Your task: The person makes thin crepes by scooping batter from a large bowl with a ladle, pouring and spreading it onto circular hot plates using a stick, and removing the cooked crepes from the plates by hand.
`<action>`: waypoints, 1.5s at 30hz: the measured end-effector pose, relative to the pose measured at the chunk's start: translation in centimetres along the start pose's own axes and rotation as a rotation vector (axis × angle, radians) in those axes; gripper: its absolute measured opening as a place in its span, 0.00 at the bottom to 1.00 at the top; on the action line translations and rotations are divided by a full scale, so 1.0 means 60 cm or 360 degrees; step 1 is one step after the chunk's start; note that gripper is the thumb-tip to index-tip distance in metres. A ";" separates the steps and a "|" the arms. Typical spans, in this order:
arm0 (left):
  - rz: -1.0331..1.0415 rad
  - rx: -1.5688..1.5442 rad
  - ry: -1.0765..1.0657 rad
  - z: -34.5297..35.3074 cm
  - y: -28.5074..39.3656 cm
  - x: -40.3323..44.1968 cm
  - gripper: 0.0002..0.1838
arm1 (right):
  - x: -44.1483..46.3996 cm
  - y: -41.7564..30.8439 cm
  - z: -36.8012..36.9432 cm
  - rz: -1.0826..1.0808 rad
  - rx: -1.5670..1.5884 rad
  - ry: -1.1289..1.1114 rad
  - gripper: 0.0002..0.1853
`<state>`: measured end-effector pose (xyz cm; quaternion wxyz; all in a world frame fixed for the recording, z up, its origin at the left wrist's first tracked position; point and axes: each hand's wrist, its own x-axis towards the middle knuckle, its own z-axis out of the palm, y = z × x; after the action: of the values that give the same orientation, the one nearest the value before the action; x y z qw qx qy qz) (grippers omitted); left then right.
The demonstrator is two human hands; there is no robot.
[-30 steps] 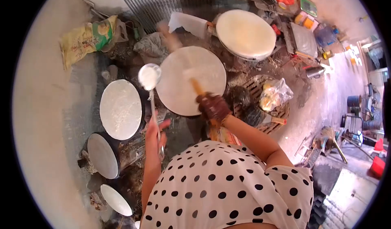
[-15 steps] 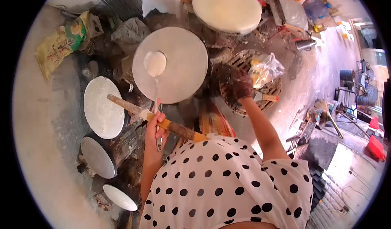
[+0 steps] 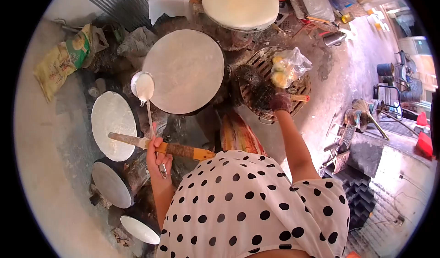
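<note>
My left hand (image 3: pixel 159 158) is closed round the handle of a ladle (image 3: pixel 145 86) and also grips a flat wooden stick (image 3: pixel 176 149). Pale batter shows in the ladle's bowl, which hangs at the left edge of a round griddle (image 3: pixel 184 72). The stick's pale end reaches over a white round surface (image 3: pixel 114 126) on the left. In a dark glove, my right hand (image 3: pixel 280 101) is over a round slatted stand (image 3: pixel 300 81), against a blackened lump (image 3: pixel 262 94) whose kind I cannot make out. Its fingers are mostly hidden.
A clear plastic bag (image 3: pixel 289 66) with yellowish round pieces lies on the stand, beside a wooden handle (image 3: pixel 300 98). Behind is another round plate (image 3: pixel 240 5) with a pale layer. Smaller discs (image 3: pixel 111 185) stand at the left. A yellow-green sack (image 3: pixel 62 61) leans by the wall.
The ladle has moved from over the griddle to its left edge, and my left hand and the stick went left and down with it. My right hand has shifted slightly over the stand.
</note>
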<state>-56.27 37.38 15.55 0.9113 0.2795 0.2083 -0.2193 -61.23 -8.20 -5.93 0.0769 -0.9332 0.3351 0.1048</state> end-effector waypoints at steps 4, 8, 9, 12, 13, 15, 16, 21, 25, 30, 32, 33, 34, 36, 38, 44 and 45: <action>0.0020 0.0014 -0.0124 -0.044 0.007 -0.025 0.24 | -0.005 -0.002 -0.052 0.0542 0.0433 -0.0239 0.24; 0.0047 0.0070 -0.0078 -0.083 0.027 -0.069 0.24 | 0.001 0.002 -0.035 0.0883 0.0593 -0.0554 0.29; 0.0043 0.0057 -0.0102 -0.099 0.033 -0.080 0.24 | 0.007 0.010 -0.034 0.0883 0.0745 -0.0822 0.27; 0.0064 0.0018 -0.0092 -0.134 0.050 -0.121 0.24 | -0.035 0.024 -0.025 0.0862 0.1877 -0.0786 0.27; 0.0087 0.0009 -0.0039 -0.146 0.062 -0.147 0.24 | -0.057 0.022 -0.020 0.0788 0.2183 -0.0694 0.27; 0.0174 0.0038 0.0204 -0.145 0.083 -0.222 0.24 | -0.106 0.003 -0.013 0.0536 0.2670 -0.0600 0.27; 0.0176 0.0075 0.0404 -0.146 0.092 -0.260 0.24 | -0.128 -0.012 -0.016 0.0389 0.2865 -0.0606 0.27; 0.0651 -0.0126 0.0259 -0.228 0.116 -0.438 0.24 | -0.195 -0.151 -0.029 -0.0263 0.3311 -0.1069 0.27; 0.0886 -0.0364 0.0381 -0.331 0.123 -0.502 0.24 | -0.292 -0.408 -0.011 -0.0605 0.2923 -0.1929 0.27; 0.1177 -0.0719 0.0526 -0.388 0.073 -0.554 0.23 | -0.541 -0.793 0.052 -0.1164 0.2186 -0.2134 0.22; 0.1302 -0.0808 0.0589 -0.410 0.062 -0.584 0.23 | -0.639 -0.892 0.113 -0.1906 0.1646 -0.1254 0.25; 0.1372 -0.0828 0.0652 -0.406 0.056 -0.593 0.24 | -0.678 -0.936 0.159 -0.2129 0.1472 -0.0800 0.26; 0.1436 -0.0859 0.0711 -0.408 0.056 -0.604 0.24 | -0.717 -0.981 0.206 -0.2255 0.1312 -0.0335 0.28; 0.1479 -0.0960 0.0800 -0.421 0.057 -0.625 0.25 | -0.773 -1.018 0.308 -0.2217 0.1515 -0.0702 0.30; 0.1552 -0.1093 0.0864 -0.447 0.068 -0.641 0.26 | -0.795 -1.067 0.380 -0.2179 0.1514 -0.0916 0.31; 0.1767 -0.1250 0.0843 -0.492 0.141 -0.660 0.27 | -0.727 -1.214 0.288 -0.0898 0.2976 -0.3014 0.28; 0.1803 -0.1265 0.0874 -0.501 0.151 -0.660 0.27 | -0.718 -1.190 0.293 -0.1027 0.2890 -0.2865 0.27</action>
<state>-91.70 73.42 16.51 0.8323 0.0380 0.3160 0.4538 -50.43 76.34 -7.03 0.8878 -0.1917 -0.1183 0.4013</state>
